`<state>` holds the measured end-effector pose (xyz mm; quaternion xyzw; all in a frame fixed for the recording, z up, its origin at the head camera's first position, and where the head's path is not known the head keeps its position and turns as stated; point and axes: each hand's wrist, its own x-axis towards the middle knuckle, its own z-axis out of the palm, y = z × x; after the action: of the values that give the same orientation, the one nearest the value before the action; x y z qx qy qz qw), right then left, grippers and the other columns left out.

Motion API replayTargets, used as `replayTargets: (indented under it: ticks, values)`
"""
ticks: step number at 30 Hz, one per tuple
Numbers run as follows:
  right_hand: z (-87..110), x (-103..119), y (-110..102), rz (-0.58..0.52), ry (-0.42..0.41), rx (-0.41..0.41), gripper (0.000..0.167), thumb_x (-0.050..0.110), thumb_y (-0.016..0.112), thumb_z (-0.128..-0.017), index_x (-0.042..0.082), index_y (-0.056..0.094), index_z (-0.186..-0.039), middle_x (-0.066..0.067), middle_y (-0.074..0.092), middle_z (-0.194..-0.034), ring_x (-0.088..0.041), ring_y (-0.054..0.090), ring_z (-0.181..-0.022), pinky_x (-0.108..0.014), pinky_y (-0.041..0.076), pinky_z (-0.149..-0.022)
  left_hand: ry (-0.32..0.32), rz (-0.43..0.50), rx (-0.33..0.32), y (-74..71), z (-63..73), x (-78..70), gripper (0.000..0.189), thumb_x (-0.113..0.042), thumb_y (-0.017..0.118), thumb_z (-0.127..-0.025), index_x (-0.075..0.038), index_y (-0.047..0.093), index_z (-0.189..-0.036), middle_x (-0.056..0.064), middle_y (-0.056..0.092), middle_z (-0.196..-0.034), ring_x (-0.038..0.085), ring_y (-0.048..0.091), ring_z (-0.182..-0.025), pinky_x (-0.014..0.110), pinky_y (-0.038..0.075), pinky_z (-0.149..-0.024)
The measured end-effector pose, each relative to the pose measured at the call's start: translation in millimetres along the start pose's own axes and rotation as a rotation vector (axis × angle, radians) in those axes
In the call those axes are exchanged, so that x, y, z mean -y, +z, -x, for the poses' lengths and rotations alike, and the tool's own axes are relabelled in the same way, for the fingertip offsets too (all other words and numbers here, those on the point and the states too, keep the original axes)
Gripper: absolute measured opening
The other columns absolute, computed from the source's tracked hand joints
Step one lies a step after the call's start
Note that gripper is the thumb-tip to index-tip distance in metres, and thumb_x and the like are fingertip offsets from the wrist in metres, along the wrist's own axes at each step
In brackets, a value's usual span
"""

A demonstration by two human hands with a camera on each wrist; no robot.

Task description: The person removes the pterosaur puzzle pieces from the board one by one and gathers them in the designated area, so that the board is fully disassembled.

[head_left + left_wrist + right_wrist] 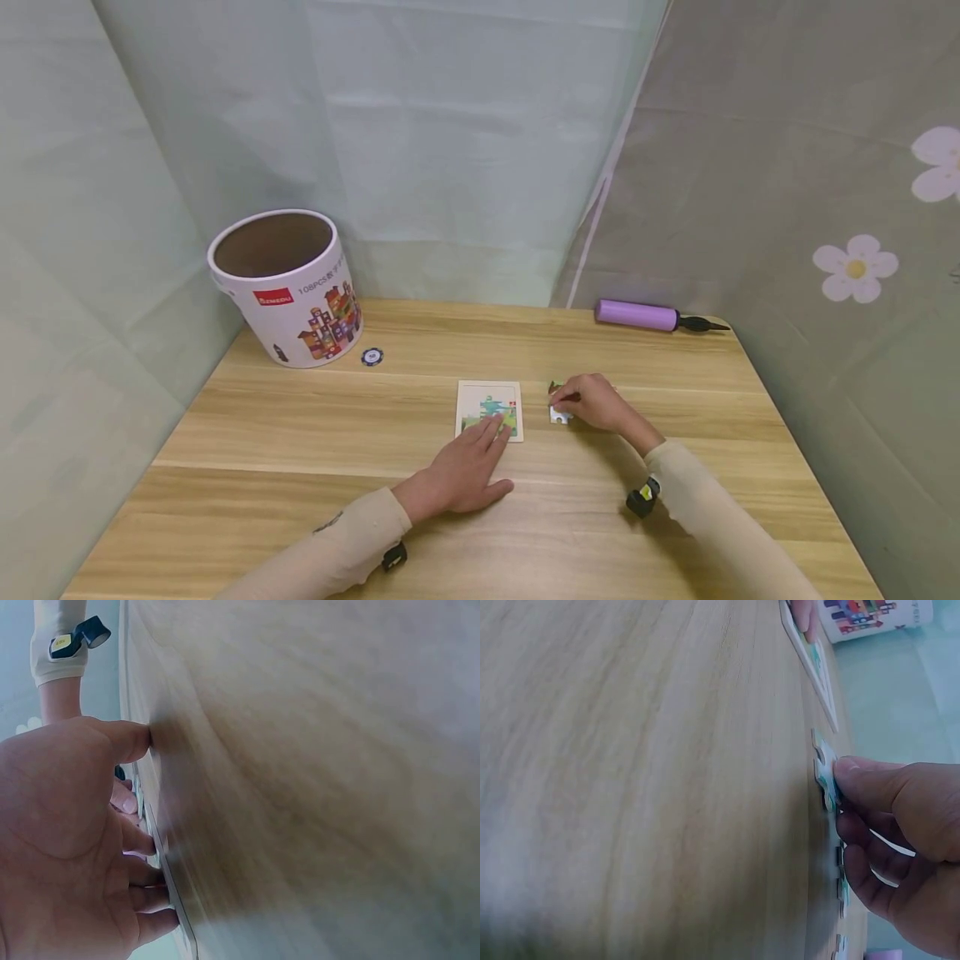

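A small square puzzle board [471, 393] lies flat on the table, its lower part filled with green and blue pieces. The straight fingers of my left hand [467, 468] rest on its lower part and partly cover the picture; the thumb is spread out to the side. Right of the board, my right hand [597, 406] pinches a white and blue-green puzzle piece [823, 774] between thumb and fingers, low over the tabletop. Other loose puzzle pieces [844, 885] lie under and beside the right hand, mostly hidden by it in the head view.
At the back left stands a large white bucket [300, 321] with printed toy blocks, and a poker chip [372, 357] lies beside it. A purple hand pump [637, 315] lies along the table's back right edge. Curtains hang behind the wooden table [300, 442].
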<state>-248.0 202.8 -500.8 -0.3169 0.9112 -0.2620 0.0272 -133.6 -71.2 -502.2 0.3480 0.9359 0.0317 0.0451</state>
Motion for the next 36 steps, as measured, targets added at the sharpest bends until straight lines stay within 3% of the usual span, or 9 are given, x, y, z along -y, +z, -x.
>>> replayTargets:
  ticks: [7, 14, 25, 31, 36]
  values:
    - [0.5, -1.7, -0.6, 0.019, -0.029, -0.024, 0.006, 0.013, 0.079, -0.089, 0.012, 0.083, -0.092, 0.000, 0.078, -0.093, -0.015, 0.072, -0.087, -0.028, 0.059, -0.076, -0.002, 0.001, 0.020, -2.0, -0.4, 0.2, 0.077, -0.051, 0.049, -0.103, 0.004, 0.035, -0.156, 0.025, 0.029, -0.164, 0.035, 0.029, -0.152, 0.041, 0.029, -0.123]
    - [-3.6, 0.6, -4.6, -0.058, -0.049, -0.065, 0.006, 0.011, 0.079, -0.089, 0.010, 0.083, -0.093, 0.000, 0.078, -0.092, -0.010, 0.069, -0.082, -0.027, 0.057, -0.072, -0.001, 0.020, 0.024, -4.3, -0.3, 0.8, 0.077, -0.051, 0.050, -0.103, 0.004, 0.037, -0.155, 0.024, 0.030, -0.164, 0.035, 0.030, -0.152, 0.041, 0.029, -0.123]
    - [-15.5, 11.7, -4.5, -0.078, -0.085, -0.057, 0.008, 0.011, 0.078, -0.091, 0.009, 0.083, -0.097, 0.000, 0.078, -0.093, -0.009, 0.069, -0.081, -0.026, 0.057, -0.072, 0.024, -0.014, 0.029, -4.8, -3.0, 2.2, 0.078, -0.052, 0.052, -0.103, 0.004, 0.037, -0.155, 0.020, 0.035, -0.163, 0.033, 0.032, -0.151, 0.040, 0.029, -0.123]
    - [-23.2, 20.6, -1.0, -0.072, -0.086, -0.036, 0.008, 0.011, 0.077, -0.091, 0.009, 0.082, -0.096, 0.001, 0.077, -0.092, -0.008, 0.068, -0.080, -0.025, 0.056, -0.071, -0.018, 0.004, 0.034, -5.6, -2.7, -0.2, 0.078, -0.055, 0.053, -0.101, -0.002, 0.037, -0.157, 0.015, 0.036, -0.163, 0.033, 0.035, -0.150, 0.053, 0.036, -0.117]
    - [-31.5, 30.1, 2.3, -0.090, -0.101, -0.006, 0.010, 0.012, 0.075, -0.094, 0.008, 0.082, -0.100, 0.000, 0.077, -0.096, -0.008, 0.066, -0.081, -0.026, 0.056, -0.072, -0.044, -0.023, 0.058, -6.9, -1.7, -3.7, 0.077, -0.056, 0.051, -0.102, -0.004, 0.037, -0.158, 0.012, 0.034, -0.165, 0.031, 0.039, -0.147, 0.051, 0.035, -0.118]
